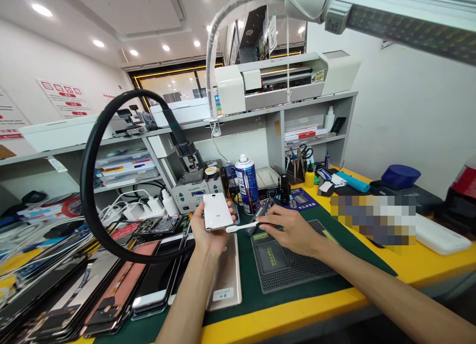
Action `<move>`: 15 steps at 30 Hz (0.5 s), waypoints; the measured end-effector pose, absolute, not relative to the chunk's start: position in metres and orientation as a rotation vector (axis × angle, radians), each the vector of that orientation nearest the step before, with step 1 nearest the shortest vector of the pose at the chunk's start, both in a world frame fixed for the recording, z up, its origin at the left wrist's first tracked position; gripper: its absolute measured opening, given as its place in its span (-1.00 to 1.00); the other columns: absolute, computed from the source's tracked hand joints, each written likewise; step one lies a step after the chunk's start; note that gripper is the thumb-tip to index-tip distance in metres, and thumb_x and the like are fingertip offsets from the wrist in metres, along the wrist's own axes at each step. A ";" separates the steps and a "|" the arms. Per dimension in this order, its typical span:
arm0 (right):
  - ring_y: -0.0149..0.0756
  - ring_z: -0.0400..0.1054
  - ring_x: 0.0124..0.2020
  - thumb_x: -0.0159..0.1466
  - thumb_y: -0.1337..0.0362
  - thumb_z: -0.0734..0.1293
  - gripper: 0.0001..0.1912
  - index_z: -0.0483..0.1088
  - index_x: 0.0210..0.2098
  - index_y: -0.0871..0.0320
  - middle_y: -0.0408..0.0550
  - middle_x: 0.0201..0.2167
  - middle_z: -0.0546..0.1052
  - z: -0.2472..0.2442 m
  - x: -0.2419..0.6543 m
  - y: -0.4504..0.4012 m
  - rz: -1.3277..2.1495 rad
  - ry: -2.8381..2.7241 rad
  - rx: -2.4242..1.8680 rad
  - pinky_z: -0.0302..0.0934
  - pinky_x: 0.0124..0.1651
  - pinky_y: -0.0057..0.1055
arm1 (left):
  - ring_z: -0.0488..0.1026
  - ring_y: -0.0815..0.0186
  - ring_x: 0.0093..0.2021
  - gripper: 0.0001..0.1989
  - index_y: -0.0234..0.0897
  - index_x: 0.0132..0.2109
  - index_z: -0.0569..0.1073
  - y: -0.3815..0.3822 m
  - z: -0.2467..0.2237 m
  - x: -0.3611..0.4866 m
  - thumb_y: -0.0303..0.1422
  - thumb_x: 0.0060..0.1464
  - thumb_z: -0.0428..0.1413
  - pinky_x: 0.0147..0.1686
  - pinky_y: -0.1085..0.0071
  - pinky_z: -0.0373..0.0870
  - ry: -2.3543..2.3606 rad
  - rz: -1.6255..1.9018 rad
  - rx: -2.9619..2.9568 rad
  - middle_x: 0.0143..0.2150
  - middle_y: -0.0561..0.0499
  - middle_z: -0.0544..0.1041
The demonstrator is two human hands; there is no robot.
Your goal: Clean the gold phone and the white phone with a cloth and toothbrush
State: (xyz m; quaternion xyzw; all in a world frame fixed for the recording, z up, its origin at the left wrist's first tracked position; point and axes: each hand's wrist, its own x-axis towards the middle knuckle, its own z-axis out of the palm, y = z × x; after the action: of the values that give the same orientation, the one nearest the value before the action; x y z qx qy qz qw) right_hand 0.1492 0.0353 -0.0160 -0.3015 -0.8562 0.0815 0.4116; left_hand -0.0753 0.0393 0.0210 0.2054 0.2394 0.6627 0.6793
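My left hand (208, 237) is closed around the edges of a white smartphone (217, 212), its back with a small logo turned toward me. Between the thumb and fingers of my right hand (284, 227) is a white toothbrush (243, 226). Its head lies at the phone's lower right corner; whether they touch I cannot tell. Below my left hand, a gold tablet (227, 279) with a white label rests on the green mat (256, 304). A grey perforated repair pad (297, 272) sits beneath my right hand.
Several phones and screen parts (111, 284) crowd the left side. A black hose (87, 185) loops over them. Behind my hands stand a blue spray can (247, 183) and a grey rework station (193, 193). A lamp (390, 24) hangs overhead; a white case (441, 235) lies right.
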 end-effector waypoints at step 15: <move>-0.31 0.40 -0.29 0.43 0.23 0.23 -0.70 0.48 0.08 0.07 -0.04 -0.26 0.49 -0.012 0.150 0.032 0.342 -2.213 -0.836 0.24 -0.29 -0.43 | 0.49 0.14 -0.46 -0.57 -0.50 -0.02 0.43 0.040 0.022 -0.076 -0.21 0.22 -0.09 -0.50 0.25 0.46 0.551 1.499 0.460 -0.31 -0.27 0.53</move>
State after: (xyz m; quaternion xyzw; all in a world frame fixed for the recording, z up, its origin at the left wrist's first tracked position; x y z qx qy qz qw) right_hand 0.1504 0.0315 -0.0116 -0.3252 -0.8612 0.1331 0.3671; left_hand -0.0761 0.0398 0.0216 0.2044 0.2448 0.6661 0.6743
